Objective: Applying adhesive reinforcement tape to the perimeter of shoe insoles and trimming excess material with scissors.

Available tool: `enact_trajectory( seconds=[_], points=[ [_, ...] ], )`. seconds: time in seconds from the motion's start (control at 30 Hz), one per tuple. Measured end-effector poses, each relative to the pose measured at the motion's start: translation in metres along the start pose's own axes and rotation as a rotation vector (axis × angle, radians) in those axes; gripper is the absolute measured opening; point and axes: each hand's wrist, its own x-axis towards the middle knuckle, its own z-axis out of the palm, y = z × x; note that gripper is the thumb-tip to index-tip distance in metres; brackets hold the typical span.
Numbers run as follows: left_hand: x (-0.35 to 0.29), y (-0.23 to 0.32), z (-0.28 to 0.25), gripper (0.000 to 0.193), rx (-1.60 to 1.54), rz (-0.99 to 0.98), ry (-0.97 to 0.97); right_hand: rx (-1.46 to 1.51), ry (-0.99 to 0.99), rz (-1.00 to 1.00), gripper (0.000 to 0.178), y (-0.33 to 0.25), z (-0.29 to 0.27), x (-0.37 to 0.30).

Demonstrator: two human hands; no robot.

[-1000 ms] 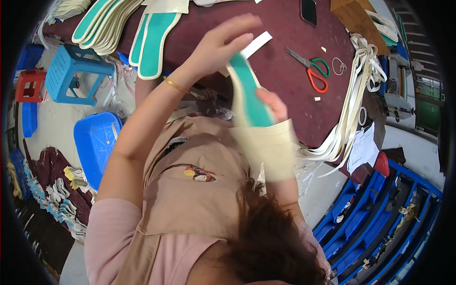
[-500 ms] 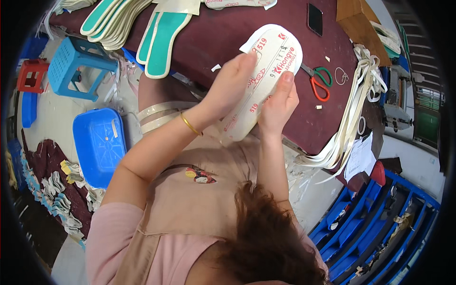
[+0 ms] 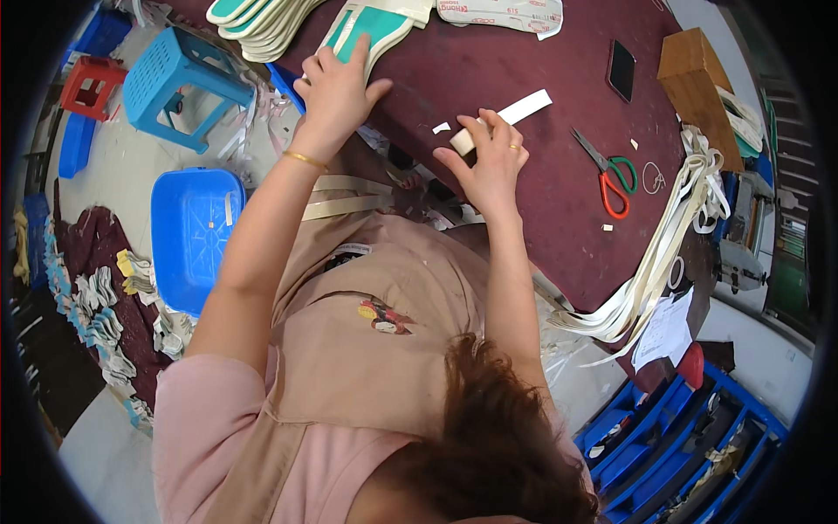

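Left hand [image 3: 339,98], fingers spread, over green-faced insole [image 3: 387,26]; right hand [image 3: 493,164], fingers apart, over white strip [image 3: 529,105], near edge of desk [image 3: 559,218].

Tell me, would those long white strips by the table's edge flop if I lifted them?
Probably floppy: the white strips bend in loose curves. Each is likely light, since it looks thin and narrow. They might tangle, being bunched together at one end.

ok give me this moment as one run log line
left hand: spread over green piece | right hand: at white strip | scissors: on table
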Motion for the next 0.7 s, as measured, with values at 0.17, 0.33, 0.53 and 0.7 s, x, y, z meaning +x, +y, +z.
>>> enact_trajectory(
  seconds=[0.17, 0.33, 0.53, 0.7],
  points=[
    [0.033, -0.042, 0.003, 0.055, -0.109, 0.004, -0.032, 0.183, 0.092, 0.022, 0.019, 0.019, 0.008, -0.003],
    [-0.008, -0.056, -0.004, 0.041, -0.338, 0.386, 0.303, 0.290, 0.229, 0.265, 0.009, 0.024, -0.022, -0.055],
    [-0.147, -0.159, 0.053, 0.032, -0.631, -0.057, -0.544, 0.270, 0.044, 0.805, 0.026, 0.035, -0.118, -0.229],
    [-0.145, -0.163, 0.048, 0.028, -0.920, -0.161, -0.707, 0.048, -0.017, 0.773, 0.028, 0.031, -0.095, -0.224]
  ],
)
